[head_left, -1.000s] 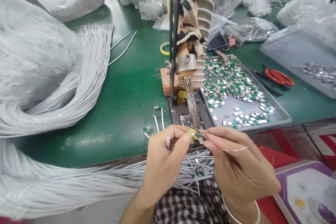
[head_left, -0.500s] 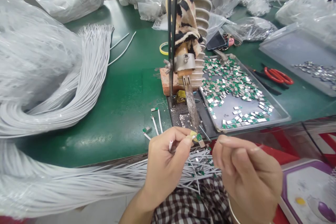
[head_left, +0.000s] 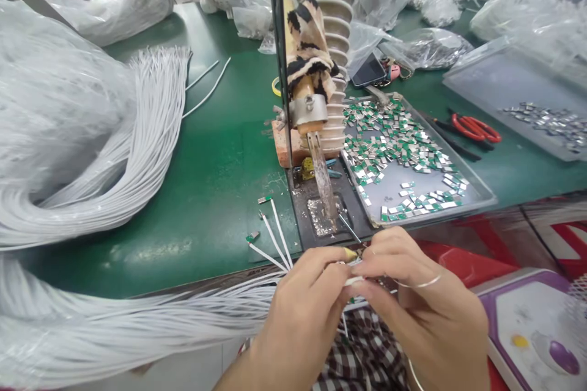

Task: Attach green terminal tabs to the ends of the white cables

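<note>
At the far left, a cloudy plastic bag (head_left: pixel 59 104) sits against an upper bundle of white cables (head_left: pixel 156 116) on the green table (head_left: pixel 220 153). A lower bundle (head_left: pixel 137 330) runs along the near edge towards the person's lap. Three cable ends (head_left: pixel 276 235) lie on the table just left of the hands, with small green-and-metal boards at their tips.

The left hand (head_left: pixel 307 308) comes next, its fingers drawn together on a white cable (head_left: pixel 354 281); their exact contact is partly hidden. A yellow cover (head_left: pixel 350 254) sits on one fingertip. Above the hands, apart from them, the iron's worn tip (head_left: pixel 324 189) slants down over a dark plate (head_left: pixel 305 195).

The white cable lies between the two hands, in front of the table edge. It looks light, flexible and smooth, so it probably bends or rolls easily; a hold close behind the end should steady it best, sparing any delicate joint.

The right hand (head_left: pixel 426 305) pinches the cable between thumb and forefinger, and a thin silvery wire (head_left: pixel 419 285) curves across its fingers. Beyond it stand a clear tray (head_left: pixel 481 198) of little boards (head_left: pixel 398 140), then red-handled pliers (head_left: pixel 474 128) and a white-and-purple device (head_left: pixel 534 330).
</note>
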A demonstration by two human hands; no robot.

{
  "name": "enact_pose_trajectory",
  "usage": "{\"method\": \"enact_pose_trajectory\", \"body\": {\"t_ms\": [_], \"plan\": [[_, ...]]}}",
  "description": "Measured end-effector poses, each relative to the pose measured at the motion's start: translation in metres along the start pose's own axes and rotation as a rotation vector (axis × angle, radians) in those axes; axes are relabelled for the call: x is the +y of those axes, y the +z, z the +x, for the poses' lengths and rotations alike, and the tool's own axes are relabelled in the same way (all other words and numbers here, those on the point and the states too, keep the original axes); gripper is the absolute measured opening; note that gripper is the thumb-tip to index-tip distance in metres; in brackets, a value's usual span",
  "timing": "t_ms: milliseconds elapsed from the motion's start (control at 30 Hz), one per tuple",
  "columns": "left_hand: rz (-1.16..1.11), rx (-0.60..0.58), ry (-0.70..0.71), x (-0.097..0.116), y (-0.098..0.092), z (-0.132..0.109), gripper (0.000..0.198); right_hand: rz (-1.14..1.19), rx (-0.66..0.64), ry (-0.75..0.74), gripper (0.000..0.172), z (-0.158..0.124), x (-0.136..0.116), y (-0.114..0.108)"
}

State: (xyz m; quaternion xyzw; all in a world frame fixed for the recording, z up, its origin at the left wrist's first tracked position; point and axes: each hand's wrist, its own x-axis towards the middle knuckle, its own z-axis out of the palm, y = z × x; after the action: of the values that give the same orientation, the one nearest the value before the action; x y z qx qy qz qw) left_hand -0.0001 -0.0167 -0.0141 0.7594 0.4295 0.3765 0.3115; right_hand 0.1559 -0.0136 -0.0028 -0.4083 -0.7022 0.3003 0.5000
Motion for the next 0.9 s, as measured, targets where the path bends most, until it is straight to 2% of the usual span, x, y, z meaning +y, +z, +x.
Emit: {"method": "enact_pose_trajectory", "body": {"t_ms": [100, 233, 567, 633, 700, 833, 900], "plan": [[-0.046, 0.106, 0.025, -0.001, -0.001, -0.003, 0.018, 0.034, 0.003, 0.004, 0.023, 0.0, 0.002, -0.003], [-0.182, 0.198, -0.034, -0.001, -0.001, -0.005, 0.012, 0.033, -0.028, 0.011, 0.026, 0.0, 0.003, -0.004], [-0.23, 0.103, -0.16, -0.003, -0.003, -0.003, 0.022, 0.088, -0.039, 0.015, 0.032, 0.004, 0.01, -0.003], [-0.231, 0.111, -0.168, -0.003, -0.003, -0.002, 0.022, 0.086, -0.051, 0.037, 0.027, 0.006, 0.008, -0.004], [-0.224, 0.134, -0.165, -0.004, -0.003, -0.002, 0.019, 0.067, -0.09, 0.12, 0.018, 0.008, 0.004, -0.005], [-0.217, 0.19, -0.154, -0.006, -0.004, -0.002, 0.014, -0.051, -0.189, 0.264, 0.023, 0.012, 0.002, -0.009], [-0.214, 0.233, -0.162, -0.008, -0.004, -0.003, 0.014, -0.251, -0.091, 0.226, 0.022, 0.017, 0.012, -0.013]]}}
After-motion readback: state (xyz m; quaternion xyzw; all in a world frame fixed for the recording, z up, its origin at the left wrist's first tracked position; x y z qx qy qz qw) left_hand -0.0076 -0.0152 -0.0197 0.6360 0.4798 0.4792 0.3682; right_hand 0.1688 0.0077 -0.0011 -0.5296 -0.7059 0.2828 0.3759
